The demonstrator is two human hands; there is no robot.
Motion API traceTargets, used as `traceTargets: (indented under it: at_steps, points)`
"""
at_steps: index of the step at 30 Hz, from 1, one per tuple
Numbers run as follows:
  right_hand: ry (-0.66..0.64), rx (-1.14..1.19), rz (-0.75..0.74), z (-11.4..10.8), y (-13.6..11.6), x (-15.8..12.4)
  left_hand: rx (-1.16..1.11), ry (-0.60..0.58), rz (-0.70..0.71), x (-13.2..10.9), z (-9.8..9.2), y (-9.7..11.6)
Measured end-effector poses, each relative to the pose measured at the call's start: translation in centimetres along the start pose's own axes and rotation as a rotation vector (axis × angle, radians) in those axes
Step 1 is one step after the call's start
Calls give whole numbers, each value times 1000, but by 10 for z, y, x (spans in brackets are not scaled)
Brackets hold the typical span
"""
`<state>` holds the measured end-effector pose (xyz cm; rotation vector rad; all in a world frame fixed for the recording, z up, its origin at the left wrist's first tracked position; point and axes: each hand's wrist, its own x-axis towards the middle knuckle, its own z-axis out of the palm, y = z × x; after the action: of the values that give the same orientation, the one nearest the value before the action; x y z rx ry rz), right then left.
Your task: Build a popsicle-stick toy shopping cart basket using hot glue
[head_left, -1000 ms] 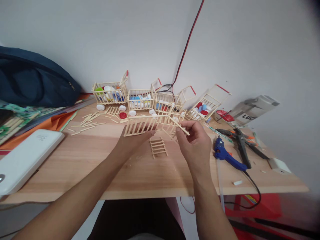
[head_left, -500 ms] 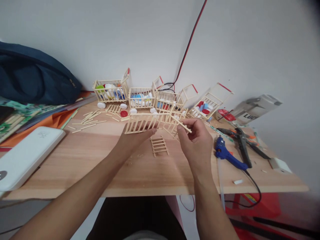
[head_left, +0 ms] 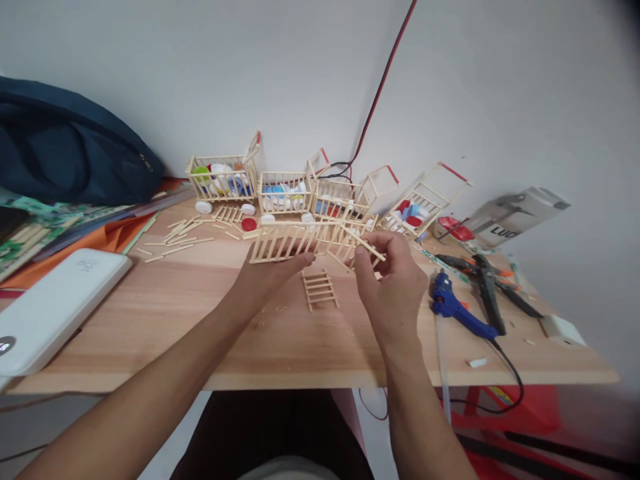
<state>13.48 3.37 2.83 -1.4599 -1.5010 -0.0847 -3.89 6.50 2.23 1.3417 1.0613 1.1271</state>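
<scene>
A wooden table runs across in front of the seated person, with a dark blue bag slumped at its far left. Along the back, against the wall, stand four little stick carts, each holding coloured pieces. Nearer, on the left, lies a white power bank. Both hands are busy over the middle: the left hand grips one end of a pale stick frame, thumb along its lower edge, fingers partly hidden behind the bars; the right hand has thumb and forefinger pinched narrow on a stick at the frame's other end. The frame is up between them, in front of the carts. Right of the right hand I see a blue glue gun, then a small ladder-like panel flat between the forearms, loose sticks scattered left, and a red cap.
</scene>
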Motion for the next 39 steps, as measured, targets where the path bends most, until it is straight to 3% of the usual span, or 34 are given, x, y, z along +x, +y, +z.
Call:
traceTargets:
  at_steps: [10, 17, 28, 39]
  points:
    - [-2, -25, -41, 1, 0, 0, -52, -9, -56, 1, 1, 0]
    - [-15, -17, -27, 4, 1, -1, -54, -53, -1, 1, 2, -4]
    - [70, -29, -10, 3, -3, -3, -140, 17, -128, -2, 5, -2]
    - [49, -52, 2, 3, -1, -2, -96, -12, -83, -3, 4, -2]
